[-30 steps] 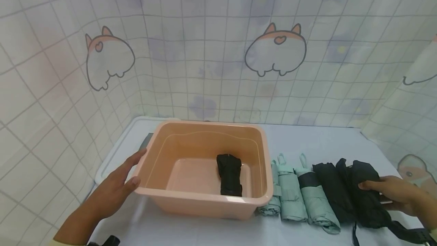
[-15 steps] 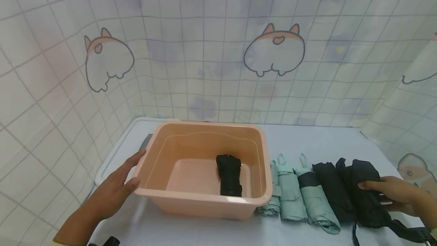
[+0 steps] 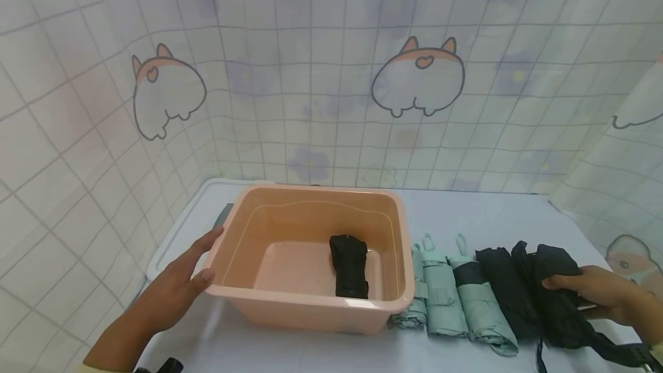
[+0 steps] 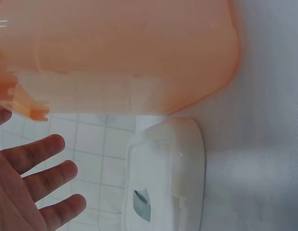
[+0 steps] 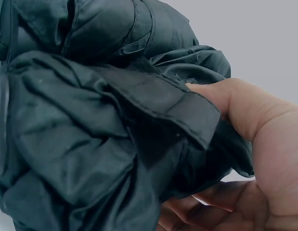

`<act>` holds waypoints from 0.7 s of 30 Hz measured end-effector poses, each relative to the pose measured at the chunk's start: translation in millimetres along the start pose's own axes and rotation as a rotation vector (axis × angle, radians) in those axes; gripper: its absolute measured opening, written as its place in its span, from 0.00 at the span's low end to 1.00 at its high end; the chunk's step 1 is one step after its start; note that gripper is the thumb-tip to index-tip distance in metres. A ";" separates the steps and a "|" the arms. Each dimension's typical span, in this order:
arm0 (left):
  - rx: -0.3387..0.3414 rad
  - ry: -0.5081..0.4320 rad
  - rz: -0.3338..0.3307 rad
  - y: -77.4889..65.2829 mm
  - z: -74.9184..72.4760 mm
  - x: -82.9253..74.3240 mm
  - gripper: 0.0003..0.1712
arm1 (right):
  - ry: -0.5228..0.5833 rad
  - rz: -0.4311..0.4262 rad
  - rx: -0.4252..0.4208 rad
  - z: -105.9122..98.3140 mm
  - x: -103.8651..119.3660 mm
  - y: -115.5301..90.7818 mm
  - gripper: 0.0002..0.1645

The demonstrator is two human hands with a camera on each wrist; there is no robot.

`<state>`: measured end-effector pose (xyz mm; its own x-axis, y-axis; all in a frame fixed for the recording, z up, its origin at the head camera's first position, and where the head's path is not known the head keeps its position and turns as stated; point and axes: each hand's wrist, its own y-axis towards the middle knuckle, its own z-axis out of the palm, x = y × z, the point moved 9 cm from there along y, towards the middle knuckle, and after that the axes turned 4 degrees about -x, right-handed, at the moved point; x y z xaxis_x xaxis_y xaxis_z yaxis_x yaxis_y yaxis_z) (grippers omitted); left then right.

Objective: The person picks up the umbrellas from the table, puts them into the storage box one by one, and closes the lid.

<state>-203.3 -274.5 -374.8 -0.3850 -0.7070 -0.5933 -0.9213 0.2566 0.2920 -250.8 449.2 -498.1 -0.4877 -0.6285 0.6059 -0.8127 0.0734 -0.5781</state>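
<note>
White table (image 3: 311, 356): layout unchanged over last second, hands included; work seems paused at right-hand grip, nothing newly put in. Tub (image 3: 311, 307): small black umbrella (image 3: 350, 272) lying inside, right of middle. White box (image 4: 161, 173), left of tub: contents hidden. Three green umbrellas (image 3: 445, 304) rolled, row just right of tub; inner black umbrella (image 3: 506, 289) beside them. Outermost black umbrella (image 3: 559, 315) next, seems resting on table. Right hand (image 3: 595, 295): thumb and fingers hold it. Left hand (image 3: 176, 286): fingers spread at tub's left rim.

no readable text, labels, brands, numbers or signs on anything in any view
</note>
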 end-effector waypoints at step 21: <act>-0.007 0.011 -0.015 0.9 0.7 2.4 0.36 | 0.056 -0.022 -0.109 -30.7 7.5 -10.6 0.69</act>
<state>-205.1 -275.5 -376.5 -0.3701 -0.7183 -0.5892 -0.9268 0.2413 0.2880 -255.5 467.5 -470.6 -0.4838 -0.5866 0.6495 -0.8518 0.1453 -0.5032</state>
